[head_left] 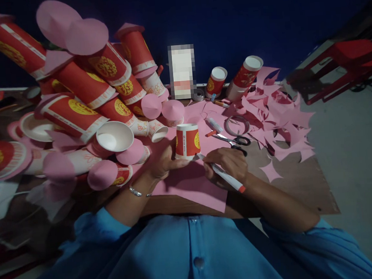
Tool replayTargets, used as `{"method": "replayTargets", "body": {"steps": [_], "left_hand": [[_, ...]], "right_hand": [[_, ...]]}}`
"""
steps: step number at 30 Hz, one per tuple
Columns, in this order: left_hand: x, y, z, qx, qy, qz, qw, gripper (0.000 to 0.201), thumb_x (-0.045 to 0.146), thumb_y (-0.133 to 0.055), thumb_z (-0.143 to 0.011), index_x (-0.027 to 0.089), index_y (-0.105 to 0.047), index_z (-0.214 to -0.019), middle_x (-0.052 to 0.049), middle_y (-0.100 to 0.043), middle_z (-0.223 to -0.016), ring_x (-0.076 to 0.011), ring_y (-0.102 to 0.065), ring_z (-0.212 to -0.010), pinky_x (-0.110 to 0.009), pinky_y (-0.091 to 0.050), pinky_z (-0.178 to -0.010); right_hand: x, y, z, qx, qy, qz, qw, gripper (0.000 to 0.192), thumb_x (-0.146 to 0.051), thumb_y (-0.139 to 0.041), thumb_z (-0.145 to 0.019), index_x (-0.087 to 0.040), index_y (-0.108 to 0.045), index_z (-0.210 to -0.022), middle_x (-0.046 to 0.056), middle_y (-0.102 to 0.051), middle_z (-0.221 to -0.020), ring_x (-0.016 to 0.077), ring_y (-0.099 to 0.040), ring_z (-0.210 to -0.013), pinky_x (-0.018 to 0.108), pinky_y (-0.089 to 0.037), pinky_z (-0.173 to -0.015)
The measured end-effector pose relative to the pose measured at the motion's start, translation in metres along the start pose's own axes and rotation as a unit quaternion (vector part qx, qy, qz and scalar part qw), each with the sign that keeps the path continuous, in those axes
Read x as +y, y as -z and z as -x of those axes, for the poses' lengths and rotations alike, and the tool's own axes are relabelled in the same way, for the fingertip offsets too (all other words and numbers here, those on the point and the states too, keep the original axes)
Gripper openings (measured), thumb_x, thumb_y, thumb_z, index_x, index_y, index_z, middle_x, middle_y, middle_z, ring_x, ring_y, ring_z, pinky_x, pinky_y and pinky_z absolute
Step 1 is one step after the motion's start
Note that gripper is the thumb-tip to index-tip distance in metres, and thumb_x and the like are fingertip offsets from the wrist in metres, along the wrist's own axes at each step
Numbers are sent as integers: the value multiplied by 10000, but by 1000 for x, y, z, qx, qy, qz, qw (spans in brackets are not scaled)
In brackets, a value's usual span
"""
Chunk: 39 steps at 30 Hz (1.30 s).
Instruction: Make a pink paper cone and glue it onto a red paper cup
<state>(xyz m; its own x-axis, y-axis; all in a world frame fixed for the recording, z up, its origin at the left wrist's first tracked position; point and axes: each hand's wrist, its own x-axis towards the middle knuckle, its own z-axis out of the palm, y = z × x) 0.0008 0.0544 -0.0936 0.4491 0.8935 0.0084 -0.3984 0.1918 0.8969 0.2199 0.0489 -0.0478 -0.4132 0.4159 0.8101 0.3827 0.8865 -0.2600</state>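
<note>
A red paper cup with a white band and yellow emblems stands, seemingly rim down, on a sheet of pink paper. My left hand grips the cup's left side, its thumb along the lower edge; its other fingers are partly hidden. In my right hand is a white marker with a red end, closed in the fingers. Its tip meets the paper beside the cup's lower right edge, or comes very near it. Scissors with dark handles lie just beyond my right hand.
Red cups topped with pink paper cones crowd the left. Pink paper scraps are heaped at the right. A tape roll lies behind the scissors. Two cup stacks stand at the back, including a tall one. A red stool is off the table.
</note>
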Motion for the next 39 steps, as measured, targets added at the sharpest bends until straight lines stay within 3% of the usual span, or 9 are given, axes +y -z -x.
{"method": "replayTargets", "body": {"steps": [18, 27, 31, 36, 39], "left_hand": [[0, 1, 0, -2, 7, -4, 1000, 723, 303, -915, -736, 197, -639, -1397, -137, -770, -1270, -345, -700, -1226, -461, -547, -1038], [1, 0, 2, 31, 9, -17, 999, 741, 322, -912, -727, 195, -640, -1404, -136, -762, -1293, -359, -679, -1253, -494, -537, -1071], [1, 0, 2, 43, 0, -9, 999, 651, 329, -892, -733, 200, -678, -1334, -104, -791, -1164, -339, -712, -1157, -478, -554, -1020], [3, -2, 0, 57, 9, 29, 998, 633, 322, -901, -725, 220, -686, -1311, -49, -781, -941, -236, -714, -867, -394, -582, -883], [4, -3, 0, 55, 13, 42, 998, 585, 309, -893, -751, 207, -697, -1293, -48, -777, -949, -231, -723, -911, -389, -570, -936]], "right_hand": [[-2, -1, 0, -10, 4, -18, 1000, 117, -136, -645, -951, -212, -611, -1034, -9, -721, -723, 152, -710, -610, 273, -544, -569], [-2, 1, -1, 12, 14, -54, 998, 102, -142, -628, -959, -187, -625, -1051, 26, -735, -757, 169, -720, -631, 286, -574, -592], [0, 1, 0, 18, 2, -49, 999, 140, -136, -632, -969, -183, -639, -1101, 47, -757, -808, 193, -758, -717, 305, -632, -652], [3, -1, 1, 27, -15, -28, 999, 178, -171, -622, -1017, -177, -640, -1194, 116, -806, -992, 228, -811, -925, 341, -693, -751], [4, -1, 1, 12, -8, -19, 1000, 162, -206, -604, -1045, -178, -638, -1202, 120, -810, -1019, 218, -819, -937, 333, -705, -752]]}}
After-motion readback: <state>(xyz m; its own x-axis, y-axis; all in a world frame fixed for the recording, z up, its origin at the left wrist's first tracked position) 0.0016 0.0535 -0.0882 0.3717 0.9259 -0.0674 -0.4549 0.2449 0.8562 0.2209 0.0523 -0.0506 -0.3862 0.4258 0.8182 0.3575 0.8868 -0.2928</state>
